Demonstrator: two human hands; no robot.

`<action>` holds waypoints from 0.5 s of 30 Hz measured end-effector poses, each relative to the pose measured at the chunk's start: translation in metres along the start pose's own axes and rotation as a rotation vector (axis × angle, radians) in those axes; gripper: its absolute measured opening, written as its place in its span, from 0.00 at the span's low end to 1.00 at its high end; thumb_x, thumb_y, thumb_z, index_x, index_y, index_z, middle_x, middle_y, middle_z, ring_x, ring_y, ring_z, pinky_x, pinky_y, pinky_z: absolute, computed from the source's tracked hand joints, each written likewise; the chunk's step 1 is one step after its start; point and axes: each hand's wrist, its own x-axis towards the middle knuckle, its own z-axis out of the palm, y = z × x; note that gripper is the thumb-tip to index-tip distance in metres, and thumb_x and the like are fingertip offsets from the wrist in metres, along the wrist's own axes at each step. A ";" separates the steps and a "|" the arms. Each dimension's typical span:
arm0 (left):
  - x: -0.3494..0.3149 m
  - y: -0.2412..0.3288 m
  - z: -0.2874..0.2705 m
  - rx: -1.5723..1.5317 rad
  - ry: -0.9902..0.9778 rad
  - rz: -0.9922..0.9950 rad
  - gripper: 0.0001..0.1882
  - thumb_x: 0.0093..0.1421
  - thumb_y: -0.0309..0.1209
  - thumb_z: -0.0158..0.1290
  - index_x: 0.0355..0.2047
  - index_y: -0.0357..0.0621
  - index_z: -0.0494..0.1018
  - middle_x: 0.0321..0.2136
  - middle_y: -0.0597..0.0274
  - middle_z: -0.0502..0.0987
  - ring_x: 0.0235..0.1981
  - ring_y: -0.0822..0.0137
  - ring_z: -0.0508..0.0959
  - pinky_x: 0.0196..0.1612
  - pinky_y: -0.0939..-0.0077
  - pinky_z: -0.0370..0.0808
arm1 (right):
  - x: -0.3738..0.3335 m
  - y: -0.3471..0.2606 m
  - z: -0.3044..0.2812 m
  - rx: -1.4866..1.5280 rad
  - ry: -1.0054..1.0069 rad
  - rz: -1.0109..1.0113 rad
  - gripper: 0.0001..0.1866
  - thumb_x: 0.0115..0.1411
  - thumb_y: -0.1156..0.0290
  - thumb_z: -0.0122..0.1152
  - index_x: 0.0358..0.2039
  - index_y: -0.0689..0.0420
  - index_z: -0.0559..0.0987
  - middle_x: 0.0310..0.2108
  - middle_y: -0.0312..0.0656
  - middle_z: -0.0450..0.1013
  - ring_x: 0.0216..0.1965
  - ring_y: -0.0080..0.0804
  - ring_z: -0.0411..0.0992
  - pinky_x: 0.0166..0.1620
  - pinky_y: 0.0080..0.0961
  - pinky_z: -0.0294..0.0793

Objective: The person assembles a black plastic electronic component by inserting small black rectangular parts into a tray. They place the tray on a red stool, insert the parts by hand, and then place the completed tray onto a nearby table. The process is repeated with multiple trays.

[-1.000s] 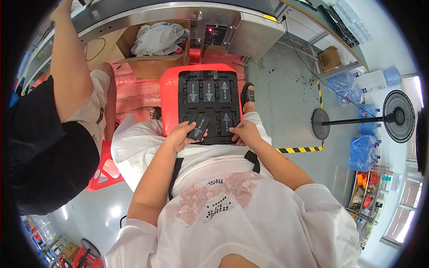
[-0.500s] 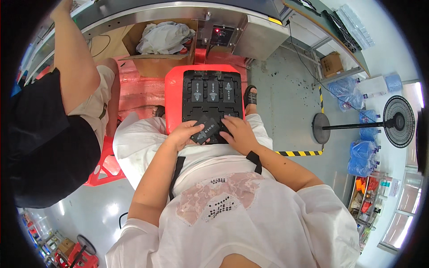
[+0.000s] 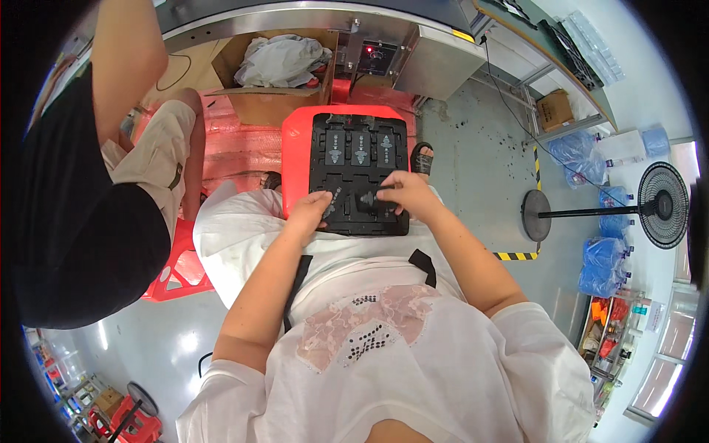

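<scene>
The right hand (image 3: pixel 408 196) pinched a dark card (image 3: pixel 367 198) over the near row's middle in the black tray (image 3: pixel 362 229); the left hand (image 3: pixel 305 214), apart from it, gripped a second card (image 3: pixel 334 203) at near left. Half a second earlier both were fanned in the left hand, so the pair had been split. Three cards (image 3: pixel 360 150) lay in the far row; a red stool (image 3: pixel 297 148) bore the tray.

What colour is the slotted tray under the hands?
The slotted tray is black, shown best in the head view.

Black tray (image 3: pixel 343 175) of flat dark pieces (image 3: pixel 360 150) on a red stool (image 3: pixel 297 148)
</scene>
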 end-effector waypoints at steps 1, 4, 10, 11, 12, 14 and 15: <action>0.000 -0.003 0.004 0.024 0.071 0.052 0.12 0.59 0.37 0.50 0.33 0.39 0.74 0.27 0.64 0.76 0.22 0.74 0.73 0.23 0.78 0.71 | 0.002 -0.005 0.001 0.047 0.051 0.041 0.14 0.48 0.71 0.65 0.32 0.65 0.75 0.24 0.41 0.73 0.18 0.26 0.72 0.16 0.19 0.68; 0.012 -0.019 0.007 0.112 0.204 0.189 0.11 0.58 0.35 0.52 0.30 0.38 0.75 0.24 0.64 0.76 0.18 0.74 0.71 0.21 0.78 0.69 | 0.006 -0.009 0.009 0.135 0.184 0.148 0.12 0.49 0.71 0.62 0.33 0.64 0.74 0.25 0.41 0.73 0.18 0.27 0.73 0.16 0.21 0.68; 0.020 -0.020 -0.003 0.421 0.147 0.300 0.11 0.56 0.31 0.52 0.31 0.33 0.73 0.19 0.58 0.73 0.17 0.69 0.73 0.20 0.74 0.71 | 0.005 0.003 0.010 -0.098 -0.019 0.194 0.11 0.52 0.74 0.56 0.37 0.61 0.75 0.29 0.44 0.73 0.17 0.30 0.73 0.15 0.25 0.70; 0.014 -0.018 0.001 0.446 0.175 0.267 0.11 0.57 0.31 0.52 0.34 0.33 0.73 0.21 0.58 0.74 0.19 0.69 0.75 0.19 0.74 0.72 | 0.005 -0.003 0.008 -0.161 -0.062 0.173 0.11 0.52 0.75 0.55 0.38 0.60 0.75 0.29 0.45 0.73 0.16 0.31 0.72 0.15 0.25 0.70; 0.009 -0.015 0.003 0.475 0.200 0.235 0.13 0.57 0.31 0.52 0.37 0.33 0.73 0.22 0.58 0.75 0.21 0.68 0.76 0.19 0.73 0.72 | 0.007 -0.011 0.006 -0.254 -0.120 0.134 0.12 0.52 0.76 0.54 0.38 0.59 0.75 0.31 0.46 0.73 0.18 0.34 0.73 0.18 0.27 0.71; 0.013 -0.022 0.000 0.746 0.292 0.352 0.14 0.56 0.34 0.53 0.36 0.35 0.74 0.23 0.53 0.75 0.23 0.61 0.77 0.23 0.67 0.74 | 0.014 -0.028 0.002 -0.445 -0.236 0.050 0.13 0.52 0.77 0.53 0.39 0.58 0.75 0.34 0.49 0.73 0.24 0.41 0.74 0.23 0.32 0.74; 0.011 -0.018 0.003 0.879 0.332 0.416 0.14 0.55 0.36 0.54 0.36 0.36 0.74 0.24 0.50 0.75 0.24 0.58 0.78 0.25 0.65 0.74 | 0.019 -0.025 0.000 -0.554 -0.224 -0.105 0.14 0.51 0.78 0.53 0.40 0.57 0.75 0.35 0.50 0.73 0.27 0.43 0.74 0.28 0.33 0.74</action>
